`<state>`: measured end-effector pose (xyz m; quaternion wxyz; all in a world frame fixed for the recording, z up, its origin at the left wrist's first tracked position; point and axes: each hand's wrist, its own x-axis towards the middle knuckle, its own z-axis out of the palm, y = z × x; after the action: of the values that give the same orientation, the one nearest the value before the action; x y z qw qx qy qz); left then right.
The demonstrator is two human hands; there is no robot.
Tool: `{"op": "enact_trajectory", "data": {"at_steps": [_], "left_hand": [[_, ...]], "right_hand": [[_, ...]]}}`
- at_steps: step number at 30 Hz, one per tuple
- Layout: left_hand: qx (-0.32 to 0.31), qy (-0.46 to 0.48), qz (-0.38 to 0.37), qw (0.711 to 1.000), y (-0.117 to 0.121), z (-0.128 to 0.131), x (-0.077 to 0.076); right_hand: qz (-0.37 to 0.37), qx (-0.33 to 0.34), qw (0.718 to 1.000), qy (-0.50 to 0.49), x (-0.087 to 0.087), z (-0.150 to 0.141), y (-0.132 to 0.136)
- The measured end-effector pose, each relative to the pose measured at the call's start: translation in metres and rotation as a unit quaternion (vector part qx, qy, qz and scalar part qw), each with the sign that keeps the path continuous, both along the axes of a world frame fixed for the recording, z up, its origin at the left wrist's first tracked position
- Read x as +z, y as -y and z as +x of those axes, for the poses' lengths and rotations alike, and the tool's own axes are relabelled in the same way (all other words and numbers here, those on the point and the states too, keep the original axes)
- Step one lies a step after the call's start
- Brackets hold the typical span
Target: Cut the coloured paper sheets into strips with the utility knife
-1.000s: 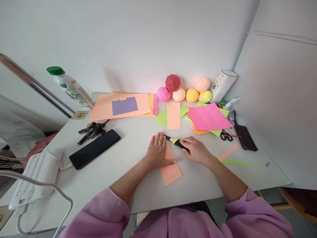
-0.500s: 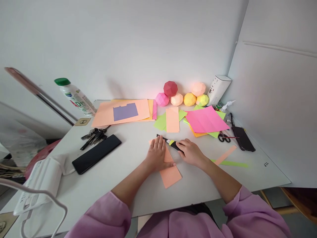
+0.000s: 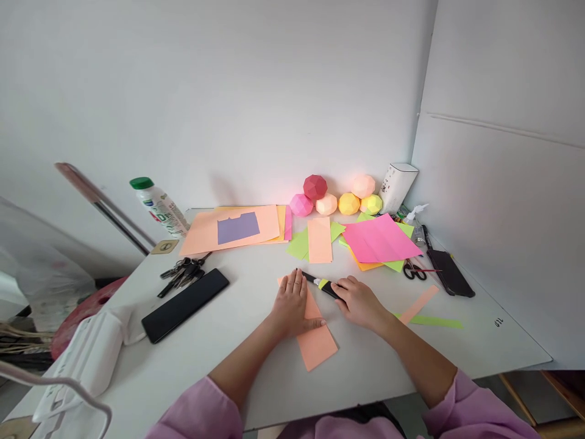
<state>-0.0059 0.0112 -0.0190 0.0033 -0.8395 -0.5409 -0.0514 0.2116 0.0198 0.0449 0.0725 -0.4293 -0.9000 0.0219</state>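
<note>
The right hand (image 3: 361, 303) grasps a cutter (image 3: 331, 289), its tip near the fingertips of the left hand (image 3: 291, 305), which lies flat, gripping nothing, on peach paper (image 3: 319, 352) at the near middle of the white table (image 3: 256, 277). Beyond, 6 balls (image 3: 326, 204) sit by a pale wall (image 3: 251, 103); a bottle (image 3: 163, 211) stands far left.

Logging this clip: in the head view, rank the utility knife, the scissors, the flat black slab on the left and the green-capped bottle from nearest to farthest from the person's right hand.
1. Utility knife: held in the right hand.
2. Scissors: right of that hand, farther back.
3. Black slab: across the table, left.
4. Green-capped bottle: far left, toward the wall.
</note>
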Motion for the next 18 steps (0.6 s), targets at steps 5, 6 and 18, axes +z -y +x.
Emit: {"op": "enact_trajectory", "data": {"at_steps": [5, 6, 18], "left_hand": [[-0.004, -0.002, 0.007, 1.0, 0.001, 0.0, 0.0], [-0.006, 0.002, 0.006, 1.0, 0.002, 0.0, 0.001], [0.11, 0.116, -0.041, 0.986, -0.023, -0.031, 0.026]], "right_hand": [[-0.003, -0.009, 1.0, 0.004, 0.001, 0.002, 0.004], [-0.004, -0.009, 1.0, 0.0, 0.0, 0.002, 0.005], [-0.012, 0.002, 0.999, -0.036, -0.007, 0.008, 0.013]]}}
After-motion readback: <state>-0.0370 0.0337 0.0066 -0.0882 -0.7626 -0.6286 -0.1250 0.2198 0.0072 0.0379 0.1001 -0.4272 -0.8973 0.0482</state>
